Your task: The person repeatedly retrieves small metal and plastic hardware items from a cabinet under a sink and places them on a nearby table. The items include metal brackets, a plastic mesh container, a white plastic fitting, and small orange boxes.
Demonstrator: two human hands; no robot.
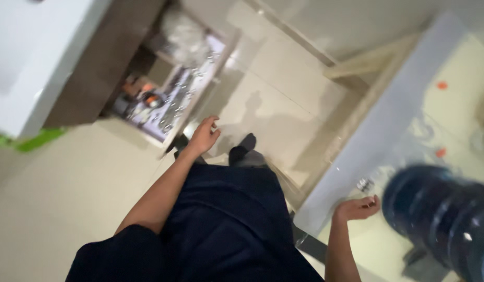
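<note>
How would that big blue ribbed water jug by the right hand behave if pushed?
The blue jug looks round and ribbed, so it would probably roll if it is lying down. It looks bulky, likely heavy if full; fill level is unclear. The right hand hangs beside it, apparently empty.

dark blue ribbed water jug (443, 219), navy clothing (221, 224), green strip (36, 140)

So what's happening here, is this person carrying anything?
No. The person, in dark clothes, stands on a pale tiled floor, seen from above and blurred. The left hand hangs open and empty near an open cabinet of cluttered shelves. The right hand is loosely curled, empty, beside a big blue water jug lying next to a glass panel.
</note>
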